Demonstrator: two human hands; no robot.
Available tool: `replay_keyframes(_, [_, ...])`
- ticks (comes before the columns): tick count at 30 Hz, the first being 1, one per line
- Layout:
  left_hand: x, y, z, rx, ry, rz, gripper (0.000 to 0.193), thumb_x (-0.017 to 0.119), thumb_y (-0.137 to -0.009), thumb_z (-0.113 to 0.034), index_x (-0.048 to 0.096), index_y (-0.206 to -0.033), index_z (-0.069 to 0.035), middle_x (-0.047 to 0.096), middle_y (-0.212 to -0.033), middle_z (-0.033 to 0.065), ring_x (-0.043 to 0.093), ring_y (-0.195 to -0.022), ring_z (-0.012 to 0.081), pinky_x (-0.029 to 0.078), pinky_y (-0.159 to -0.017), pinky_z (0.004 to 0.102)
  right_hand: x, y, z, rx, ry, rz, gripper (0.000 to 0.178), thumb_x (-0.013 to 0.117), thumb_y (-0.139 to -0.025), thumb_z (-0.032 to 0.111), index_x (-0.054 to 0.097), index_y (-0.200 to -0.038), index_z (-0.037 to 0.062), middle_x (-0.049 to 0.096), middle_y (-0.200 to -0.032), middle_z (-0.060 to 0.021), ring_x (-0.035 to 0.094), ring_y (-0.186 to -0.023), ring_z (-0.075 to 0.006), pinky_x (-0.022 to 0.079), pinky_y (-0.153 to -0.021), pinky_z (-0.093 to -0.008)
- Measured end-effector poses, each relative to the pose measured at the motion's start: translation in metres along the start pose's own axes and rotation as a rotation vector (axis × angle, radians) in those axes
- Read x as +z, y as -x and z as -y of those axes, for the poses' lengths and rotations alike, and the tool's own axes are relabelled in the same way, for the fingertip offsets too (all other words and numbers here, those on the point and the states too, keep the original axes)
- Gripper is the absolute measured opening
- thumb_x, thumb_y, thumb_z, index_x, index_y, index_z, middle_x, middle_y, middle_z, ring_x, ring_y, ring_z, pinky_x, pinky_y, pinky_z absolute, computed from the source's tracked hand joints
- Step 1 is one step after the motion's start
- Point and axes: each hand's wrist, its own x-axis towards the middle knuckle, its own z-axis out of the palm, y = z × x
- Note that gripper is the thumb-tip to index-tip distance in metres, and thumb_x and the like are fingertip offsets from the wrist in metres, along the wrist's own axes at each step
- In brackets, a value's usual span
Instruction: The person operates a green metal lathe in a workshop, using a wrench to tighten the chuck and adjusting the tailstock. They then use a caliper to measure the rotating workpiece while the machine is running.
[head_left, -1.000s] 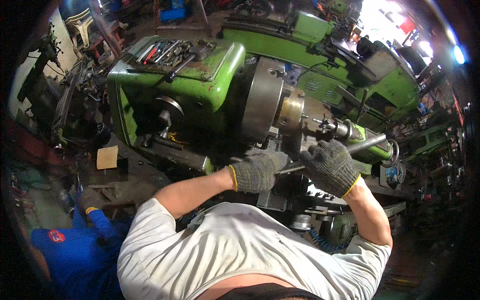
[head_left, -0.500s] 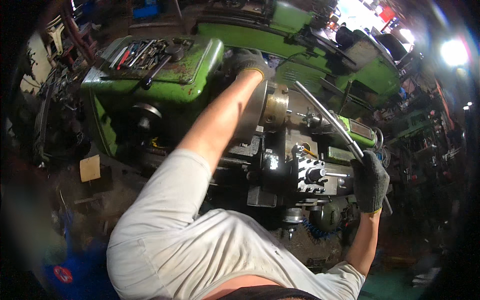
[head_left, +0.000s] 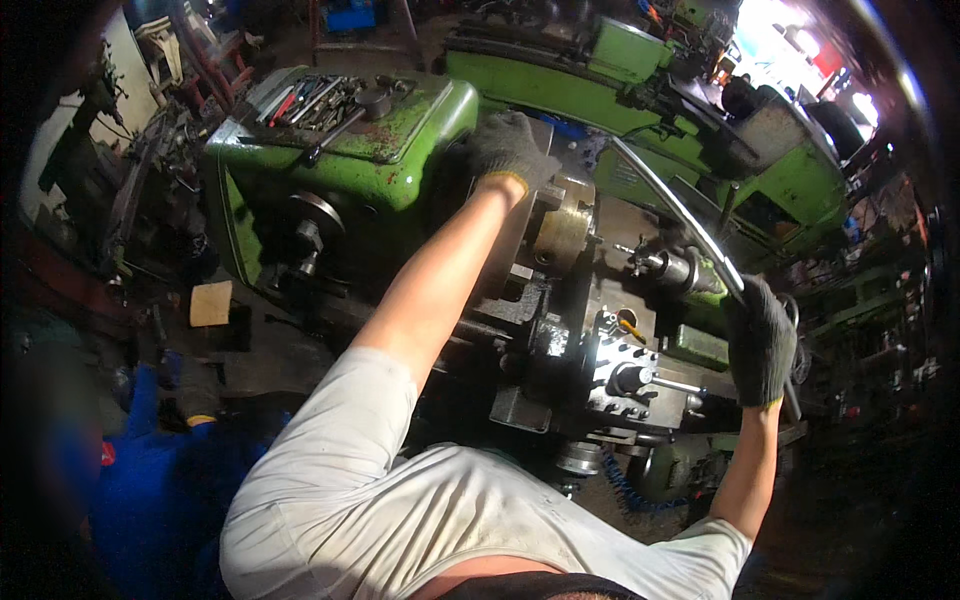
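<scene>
In a dark knitted glove, my left hand point(head_left: 512, 150) rests on the top of the large round chuck point(head_left: 500, 255) of a green lathe point(head_left: 420, 180). Its fingers blend into the dark metal, so their grip is unclear. A brassy-looking round workpiece or fixture point(head_left: 562, 235) sits just right of the chuck. My gloved right hand point(head_left: 765, 345) is closed around a long steel bar point(head_left: 680, 215), which slants up and left over the lathe bed. Below the bar stand the square tool post point(head_left: 625, 375) with its handle point(head_left: 680, 386) and the tailstock point(head_left: 680, 270).
Loose tools, including a red-handled one point(head_left: 284, 106), lie on the headstock cover. Another green machine point(head_left: 540, 90) stands behind. At lower left is a person in blue point(head_left: 150, 470) with a gloved hand point(head_left: 200, 395). A coiled blue hose point(head_left: 630, 490) hangs below the carriage.
The whole scene has shifted right in the view. My left hand stays at the chuck's top and my right keeps the bar. The gloved hand of the person in blue has come into sight.
</scene>
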Motion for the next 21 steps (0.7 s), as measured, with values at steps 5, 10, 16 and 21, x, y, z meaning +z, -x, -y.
replay_keyframes(5, [0.013, 0.046, 0.017, 0.103, 0.102, -0.407, 0.086, 0.078, -0.073, -0.05, 0.049, -0.135, 0.001, 0.062, -0.116, 0.0287, 0.06, -0.113, 0.0453, 0.044, -0.099, 0.0589, 0.035, -0.027, -0.017, 0.004, 0.018, 0.056, 0.025, 0.074, -0.093, 0.025, 0.068, -0.114, 0.0137, 0.074, -0.094, -0.0138, 0.073, -0.086, -0.0361, 0.056, -0.073, -0.0435])
replay_keyframes(10, [0.026, 0.102, 0.022, 0.017, 0.128, -0.489, 0.096, 0.084, -0.068, -0.044, 0.042, -0.146, -0.007, 0.055, -0.124, 0.0301, 0.057, -0.112, 0.0476, 0.045, -0.097, 0.0588, 0.057, -0.053, -0.009, -0.021, 0.005, 0.08, 0.023, 0.071, -0.095, 0.029, 0.068, -0.114, 0.0169, 0.074, -0.092, -0.0133, 0.074, -0.085, -0.037, 0.056, -0.072, -0.0461])
replay_keyframes(16, [0.041, 0.116, 0.031, 0.014, 0.341, -0.355, 0.11, 0.084, -0.071, -0.043, 0.027, -0.16, -0.01, 0.042, -0.141, 0.0366, 0.048, -0.125, 0.0561, 0.041, -0.104, 0.064, 0.09, -0.081, 0.004, -0.02, 0.102, 0.183, 0.024, 0.067, -0.097, 0.038, 0.066, -0.106, 0.0148, 0.072, -0.088, -0.0157, 0.072, -0.084, -0.0397, 0.054, -0.071, -0.0488])
replay_keyframes(21, [0.053, 0.131, 0.039, -0.019, 0.372, -0.32, 0.112, 0.083, -0.073, -0.038, 0.021, -0.163, -0.012, 0.039, -0.142, 0.0404, 0.045, -0.128, 0.0579, 0.038, -0.107, 0.0656, 0.117, -0.091, 0.015, -0.038, 0.077, 0.223, 0.028, 0.067, -0.097, 0.039, 0.068, -0.108, 0.0142, 0.072, -0.092, -0.017, 0.07, -0.086, -0.041, 0.053, -0.071, -0.0505])
